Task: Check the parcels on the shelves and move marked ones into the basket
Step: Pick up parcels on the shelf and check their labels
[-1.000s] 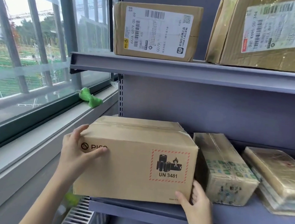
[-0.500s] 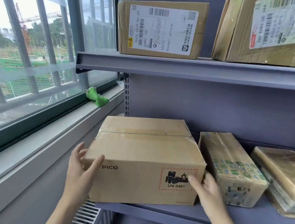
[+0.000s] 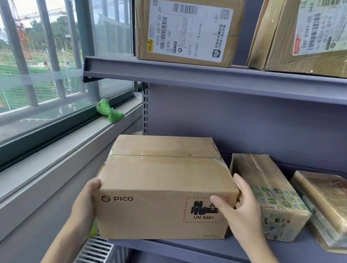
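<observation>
Cardboard box, printed with a red-bordered battery mark, is held at the front left of the lower shelf, its near left corner overhanging the edge. The left hand is pressed against the left end, fingers hidden behind it. The right hand is clamped on the right front corner, thumb across the mark, fingers curled round the side beside a taped parcel. For a clean lift, both ends should be gripped evenly and the box drawn straight out, level. No basket is seen.
</observation>
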### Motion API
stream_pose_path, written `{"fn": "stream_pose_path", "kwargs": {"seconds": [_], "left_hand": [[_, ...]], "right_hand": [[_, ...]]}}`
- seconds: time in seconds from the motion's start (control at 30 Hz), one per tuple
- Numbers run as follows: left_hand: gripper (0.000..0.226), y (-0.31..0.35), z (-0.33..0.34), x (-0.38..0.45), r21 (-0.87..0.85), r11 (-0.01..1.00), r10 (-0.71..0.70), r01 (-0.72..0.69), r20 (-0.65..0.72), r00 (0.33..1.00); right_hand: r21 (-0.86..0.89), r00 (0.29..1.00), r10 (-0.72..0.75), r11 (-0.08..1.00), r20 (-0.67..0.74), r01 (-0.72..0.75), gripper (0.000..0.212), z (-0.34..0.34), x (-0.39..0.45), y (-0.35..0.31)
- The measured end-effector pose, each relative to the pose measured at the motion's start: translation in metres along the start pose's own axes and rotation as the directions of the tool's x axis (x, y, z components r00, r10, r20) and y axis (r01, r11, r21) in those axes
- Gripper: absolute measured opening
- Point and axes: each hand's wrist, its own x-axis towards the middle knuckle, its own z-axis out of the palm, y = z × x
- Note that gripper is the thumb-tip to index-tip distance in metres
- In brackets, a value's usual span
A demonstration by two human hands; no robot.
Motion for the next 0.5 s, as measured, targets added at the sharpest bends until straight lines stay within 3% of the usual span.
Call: {"fn": "stream_pose_path", "kwargs": {"seconds": [0.13,0.27,0.37,0.5], "left_hand": [[0.028,0.007,-0.012,0.003,0.109,0.994,0.018,-0.029,0.104,0.994],[0.043,0.026,-0.016,0.014,0.193,0.979,-0.091,0.059,0.162,0.983],[0.034,0.038,-0.013,0.023,0.219,0.965,-0.191,0.142,0.223,0.956],[0.030,0.038,-0.012,0.023,0.244,0.966,-0.158,0.091,0.274,0.949]], "right_hand": [[0.159,0.982,0.174,0.974,-0.074,-0.160,0.063,-0.007,0.017,-0.011],[-0.042,0.929,0.334,0.943,0.158,-0.331,0.024,-0.015,0.048,-0.031],[-0.180,0.868,0.417,0.907,0.269,-0.380,0.025,-0.014,0.063,-0.034],[-0.149,0.889,0.349,0.936,0.296,-0.318,0.023,-0.019,0.060,-0.032]]}}
